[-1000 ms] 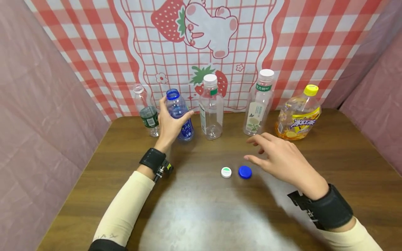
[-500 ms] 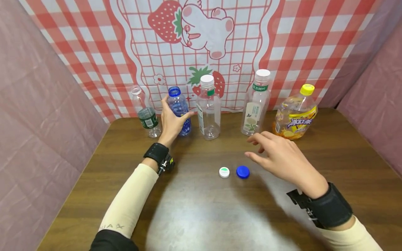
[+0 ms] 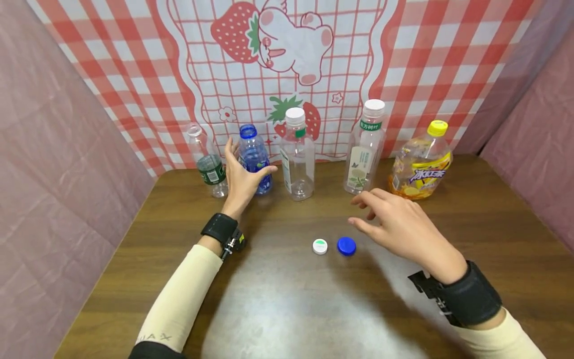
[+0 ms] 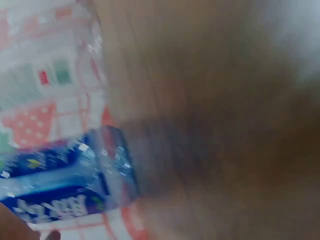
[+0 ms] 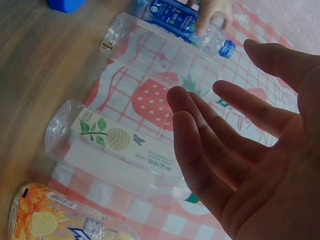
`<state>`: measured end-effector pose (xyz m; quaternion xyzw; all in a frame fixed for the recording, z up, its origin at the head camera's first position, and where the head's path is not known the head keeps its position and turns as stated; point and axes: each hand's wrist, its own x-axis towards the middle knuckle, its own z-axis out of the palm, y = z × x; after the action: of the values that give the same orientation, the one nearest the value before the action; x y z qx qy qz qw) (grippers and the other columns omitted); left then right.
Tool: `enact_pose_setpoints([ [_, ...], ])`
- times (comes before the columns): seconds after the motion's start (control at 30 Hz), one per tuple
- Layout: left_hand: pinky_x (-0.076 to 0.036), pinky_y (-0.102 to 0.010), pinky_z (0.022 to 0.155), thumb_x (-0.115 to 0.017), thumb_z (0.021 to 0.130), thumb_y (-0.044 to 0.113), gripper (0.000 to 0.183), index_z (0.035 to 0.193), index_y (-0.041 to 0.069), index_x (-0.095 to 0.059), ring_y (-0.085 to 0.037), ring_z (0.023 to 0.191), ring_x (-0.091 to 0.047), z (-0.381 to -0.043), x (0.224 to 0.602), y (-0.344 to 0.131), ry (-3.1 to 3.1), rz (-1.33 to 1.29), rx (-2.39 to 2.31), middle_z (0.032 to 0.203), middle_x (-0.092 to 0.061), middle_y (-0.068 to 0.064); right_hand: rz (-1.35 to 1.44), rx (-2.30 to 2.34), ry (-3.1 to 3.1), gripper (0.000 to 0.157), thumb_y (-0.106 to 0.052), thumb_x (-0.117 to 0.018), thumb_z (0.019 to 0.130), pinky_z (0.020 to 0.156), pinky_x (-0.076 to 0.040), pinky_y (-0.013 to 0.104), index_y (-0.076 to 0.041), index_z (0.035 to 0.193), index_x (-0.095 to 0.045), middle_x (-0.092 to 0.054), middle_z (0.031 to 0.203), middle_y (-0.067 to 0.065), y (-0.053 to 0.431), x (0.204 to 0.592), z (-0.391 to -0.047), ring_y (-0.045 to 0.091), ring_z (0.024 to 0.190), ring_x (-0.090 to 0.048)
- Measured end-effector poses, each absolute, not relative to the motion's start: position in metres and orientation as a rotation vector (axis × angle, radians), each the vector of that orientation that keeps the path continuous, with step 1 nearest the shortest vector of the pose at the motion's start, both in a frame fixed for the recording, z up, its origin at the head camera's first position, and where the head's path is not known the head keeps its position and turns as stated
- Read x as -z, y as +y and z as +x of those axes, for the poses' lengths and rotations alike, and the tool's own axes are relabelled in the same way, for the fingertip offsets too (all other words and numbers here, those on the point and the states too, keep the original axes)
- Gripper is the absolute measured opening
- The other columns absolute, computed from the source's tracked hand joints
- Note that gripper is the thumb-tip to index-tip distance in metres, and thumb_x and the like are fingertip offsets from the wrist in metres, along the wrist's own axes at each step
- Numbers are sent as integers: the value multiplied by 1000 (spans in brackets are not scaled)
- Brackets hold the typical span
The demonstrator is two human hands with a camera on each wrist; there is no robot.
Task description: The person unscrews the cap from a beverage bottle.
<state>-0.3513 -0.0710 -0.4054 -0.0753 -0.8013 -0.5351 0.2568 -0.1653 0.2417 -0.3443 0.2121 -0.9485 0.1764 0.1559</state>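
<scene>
My left hand (image 3: 242, 179) is beside a blue-tinted, uncapped plastic bottle (image 3: 254, 152), thumb and fingers spread apart. The bottle stands upright; the hand hides part of its lower left side. In the left wrist view the blue label (image 4: 60, 205) shows, blurred. Over the table's right half hovers my right hand (image 3: 396, 224), fingers relaxed and holding nothing. Below and left of it lie a blue cap (image 3: 347, 246) and a white cap (image 3: 320, 246) with a green mark. The right wrist view shows the right hand (image 5: 260, 135) with its fingers apart in the air.
Left of the blue bottle stands an uncapped clear bottle (image 3: 211, 167) with a green label. To the right are two white-capped clear bottles, one near (image 3: 299, 164) and one further right (image 3: 364, 154), then a yellow-capped bottle (image 3: 421, 167). A checked cloth (image 3: 417, 75) hangs behind.
The blue bottle has shifted slightly back. My left fingers have since spread away from it, the hand moving a little left. My right hand stays almost still.
</scene>
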Motion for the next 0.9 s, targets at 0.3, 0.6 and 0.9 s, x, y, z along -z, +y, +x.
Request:
enact_pose_setpoints([
  [0.3, -36, -43, 121, -97, 61, 46, 113, 151, 5, -41, -29, 141, -47, -287, 381, -47, -1881, -444, 1002, 148, -51, -19, 597, -509, -2719, 28, -34, -79, 91, 62, -53, 34, -19, 112, -71, -72, 102, -1, 243, 340, -166, 13, 83, -72],
  [0.6, -31, -42, 126, -97, 64, 46, 133, 163, 14, -14, -27, 152, -35, -307, 362, 10, -2140, -583, 1176, 162, -33, -16, 534, -529, -2770, 38, -47, -78, 90, 64, -56, 37, -21, 116, -70, -72, 104, -1, 249, 340, -162, 14, 85, -73],
  [0.9, -40, -47, 119, -96, 67, 47, 125, 162, 18, -20, -30, 148, -42, -340, 361, 35, -2326, -222, 1398, 163, -37, -14, 528, -507, -2819, 55, -66, -72, 86, 67, -56, 37, -24, 122, -68, -71, 110, -3, 254, 334, -162, 13, 90, -73],
])
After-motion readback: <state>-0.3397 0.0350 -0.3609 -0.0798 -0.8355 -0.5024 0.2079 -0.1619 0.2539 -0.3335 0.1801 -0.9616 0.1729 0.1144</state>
